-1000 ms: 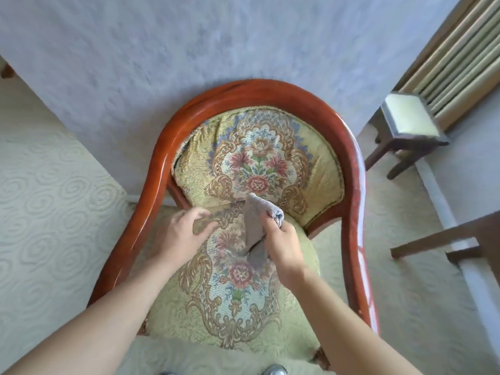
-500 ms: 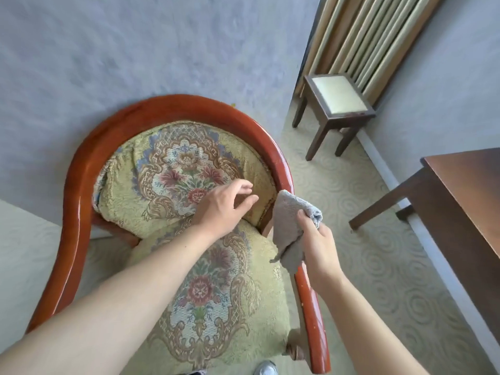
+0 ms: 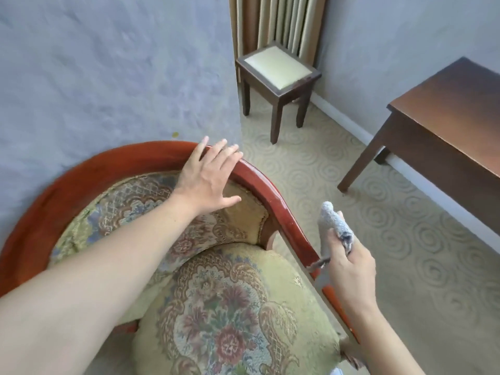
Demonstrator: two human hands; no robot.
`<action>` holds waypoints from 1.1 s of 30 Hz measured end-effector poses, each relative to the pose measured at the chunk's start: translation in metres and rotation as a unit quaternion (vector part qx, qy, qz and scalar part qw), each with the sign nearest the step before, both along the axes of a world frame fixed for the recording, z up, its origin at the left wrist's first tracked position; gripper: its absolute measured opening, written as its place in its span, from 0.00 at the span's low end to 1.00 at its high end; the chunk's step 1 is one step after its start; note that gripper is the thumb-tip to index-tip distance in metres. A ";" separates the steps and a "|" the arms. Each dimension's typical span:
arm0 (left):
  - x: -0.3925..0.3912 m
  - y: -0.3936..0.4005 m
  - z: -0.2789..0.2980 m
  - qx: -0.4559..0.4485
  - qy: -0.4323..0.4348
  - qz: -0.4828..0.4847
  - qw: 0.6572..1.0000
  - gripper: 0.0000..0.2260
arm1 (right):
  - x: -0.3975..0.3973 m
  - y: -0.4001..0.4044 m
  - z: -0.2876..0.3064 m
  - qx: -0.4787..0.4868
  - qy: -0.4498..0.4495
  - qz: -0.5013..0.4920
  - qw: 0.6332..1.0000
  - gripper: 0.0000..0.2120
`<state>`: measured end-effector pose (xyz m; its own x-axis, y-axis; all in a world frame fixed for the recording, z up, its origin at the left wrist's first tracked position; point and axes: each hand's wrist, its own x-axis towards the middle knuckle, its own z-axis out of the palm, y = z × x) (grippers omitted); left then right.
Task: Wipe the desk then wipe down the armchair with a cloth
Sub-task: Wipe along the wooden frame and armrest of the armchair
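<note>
- The armchair (image 3: 216,307) fills the lower left of the frame, its red-brown wooden rail (image 3: 273,196) curving round a floral tapestry back and seat.
- The left hand (image 3: 208,182) lies spread flat, fingers apart, over the top of that rail near the middle of the frame; it grips nothing, and I cannot tell whether the palm presses the wood or only hovers on it.
- The right hand (image 3: 349,263) sits at centre right, just outside the chair's right arm, fingers curled closed round a grey cloth (image 3: 334,230), whose bunched end sticks up above the knuckles.
- That cloth looks soft, light and limp; a loose tail droops near the rail, so it seems best held bunched in the palm with a flat pad left free for rubbing.
- The polished rail looks hard and slick, likely easy to glide over; the woven upholstery should drag more at the cloth.
- The chair looks sturdy and fairly heavy, and the top rail seems the natural place to steady it.
- The dark wooden surface (image 3: 446,117) stands at the right edge, well apart, with a small stool (image 3: 277,66) at upper centre.
</note>
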<state>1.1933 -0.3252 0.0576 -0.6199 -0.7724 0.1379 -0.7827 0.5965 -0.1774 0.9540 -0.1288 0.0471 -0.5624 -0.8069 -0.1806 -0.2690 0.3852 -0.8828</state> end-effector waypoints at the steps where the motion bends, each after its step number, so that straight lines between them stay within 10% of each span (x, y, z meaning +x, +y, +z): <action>1: -0.002 -0.011 0.003 -0.009 -0.020 -0.008 1.000 0.42 | 0.007 -0.001 -0.004 -0.007 0.001 -0.022 1.000 0.15; 8: -0.030 -0.069 0.017 0.041 -0.165 -0.074 0.983 0.29 | 0.074 -0.027 -0.049 0.038 0.014 -0.023 0.999 0.25; 24: -0.025 -0.071 0.002 -0.011 -0.073 -0.144 0.987 0.13 | 0.125 -0.131 -0.056 -0.114 0.206 0.118 0.965 0.33; 33: -0.025 -0.072 0.007 -0.030 -0.092 -0.143 0.985 0.30 | 0.094 -0.081 -0.077 0.022 0.273 0.158 0.949 0.33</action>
